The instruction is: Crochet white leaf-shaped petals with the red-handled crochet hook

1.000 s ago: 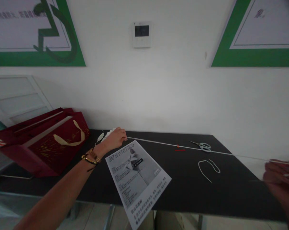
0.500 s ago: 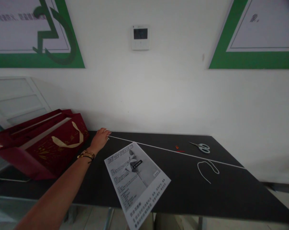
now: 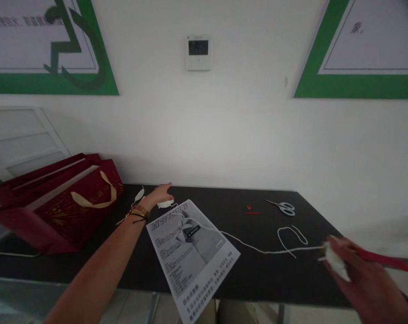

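Observation:
My left hand (image 3: 161,193) reaches over the back left of the table, fingers stretched out, just above a white crocheted piece (image 3: 165,204). Another white leaf-shaped piece (image 3: 139,195) lies beside the wrist. At the right, my blurred right hand (image 3: 366,274) is closed around a white crocheted petal (image 3: 336,263) and a red-handled crochet hook (image 3: 381,258), whose metal end points right. White yarn (image 3: 244,244) runs slackly from near my left hand across a printed sheet (image 3: 193,261) to the petal.
On the black table (image 3: 258,279) lie scissors (image 3: 285,208), a loose yarn piece (image 3: 281,238), a small orange ring (image 3: 249,207) and a thin red stick (image 3: 251,213). Dark red paper bags (image 3: 82,207) stand at the left. A white wall (image 3: 224,135) rises behind the table.
The yarn was taut and straight; now it sags over the sheet. My right hand has come into view with the petal and hook. My left hand has shifted right, its fingers now extended.

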Motion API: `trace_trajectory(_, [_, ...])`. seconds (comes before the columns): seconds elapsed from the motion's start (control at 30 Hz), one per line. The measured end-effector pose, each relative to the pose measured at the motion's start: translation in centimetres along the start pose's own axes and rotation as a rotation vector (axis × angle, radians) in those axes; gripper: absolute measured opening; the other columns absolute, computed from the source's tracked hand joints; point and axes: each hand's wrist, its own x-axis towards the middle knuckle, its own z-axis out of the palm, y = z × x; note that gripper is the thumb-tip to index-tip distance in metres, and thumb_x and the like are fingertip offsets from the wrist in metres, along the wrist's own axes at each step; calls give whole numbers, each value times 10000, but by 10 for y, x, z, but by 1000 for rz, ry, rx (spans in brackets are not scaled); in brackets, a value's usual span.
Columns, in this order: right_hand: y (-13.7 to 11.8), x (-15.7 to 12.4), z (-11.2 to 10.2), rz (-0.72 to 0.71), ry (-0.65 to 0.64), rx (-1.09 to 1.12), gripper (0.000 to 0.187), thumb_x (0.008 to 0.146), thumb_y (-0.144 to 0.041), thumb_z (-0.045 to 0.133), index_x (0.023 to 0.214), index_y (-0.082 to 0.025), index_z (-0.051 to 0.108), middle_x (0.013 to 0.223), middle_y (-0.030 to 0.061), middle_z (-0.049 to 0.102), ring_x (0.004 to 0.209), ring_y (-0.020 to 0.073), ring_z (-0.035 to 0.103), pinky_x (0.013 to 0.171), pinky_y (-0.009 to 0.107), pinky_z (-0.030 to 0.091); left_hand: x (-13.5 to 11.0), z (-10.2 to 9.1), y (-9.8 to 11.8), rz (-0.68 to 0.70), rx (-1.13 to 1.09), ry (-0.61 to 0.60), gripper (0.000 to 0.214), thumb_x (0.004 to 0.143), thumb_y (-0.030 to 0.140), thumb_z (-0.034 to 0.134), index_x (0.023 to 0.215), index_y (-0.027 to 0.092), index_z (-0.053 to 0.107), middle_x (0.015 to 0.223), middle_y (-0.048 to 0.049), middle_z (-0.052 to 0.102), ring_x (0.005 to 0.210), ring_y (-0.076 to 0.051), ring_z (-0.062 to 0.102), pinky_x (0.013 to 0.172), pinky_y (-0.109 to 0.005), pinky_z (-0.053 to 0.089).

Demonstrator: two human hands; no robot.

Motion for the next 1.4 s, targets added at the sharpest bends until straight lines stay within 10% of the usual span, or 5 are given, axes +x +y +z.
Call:
trace_trajectory(0.17, [10, -42, 118, 434, -294, -15, 245, 525, -232, 862, 585, -167, 633, 559, -12, 546, 454, 87, 468, 395, 204, 372, -67, 59, 75, 105, -520, -329, 385, 901, 391, 482, 1218, 181, 540, 1206, -123, 587, 1054, -234, 585, 829, -382, 509])
trace_trajectory(0.3, [9, -72, 151, 493, -426, 39, 231, 589, -269, 832, 573, -174, 622, 505, -38, 503, 423, 67, 423, 385, 186, 322, -133, 117, 107, 82, -798, -611, 514, 898, 540, 347, 1078, 159, 640, 992, -132, 638, 904, -229, 627, 680, -338, 530])
trace_trajectory(0.43, [10, -77, 150, 442, -429, -8, 214, 613, -288, 819, 603, -177, 636, 526, -26, 536, 409, 74, 402, 373, 204, 288, -162, 138, 107, -83, -1185, -669, 363, 842, 492, 513, 947, 170, 642, 836, -50, 562, 698, -150, 573, 501, -234, 458])
trace_trajectory(0.7, [18, -83, 148, 372, -402, -6, 209, 661, -266, 791, 607, -173, 612, 568, -26, 514, 477, 78, 429, 423, 207, 309, -178, 136, 91, -86, -867, -599, 296, 642, 381, 784, 682, 122, 647, 508, 51, 438, 424, -32, 290, 403, -199, 176])
trace_trajectory(1.4, [30, -87, 138, 288, -267, 61, 213, 690, -290, 770, 633, -183, 595, 584, -36, 497, 470, 64, 416, 400, 183, 302, -188, 124, 59, -111, -677, -637, 318, 651, 382, 755, 520, 113, 648, 467, 6, 546, 445, -68, 425, 472, -210, 272])
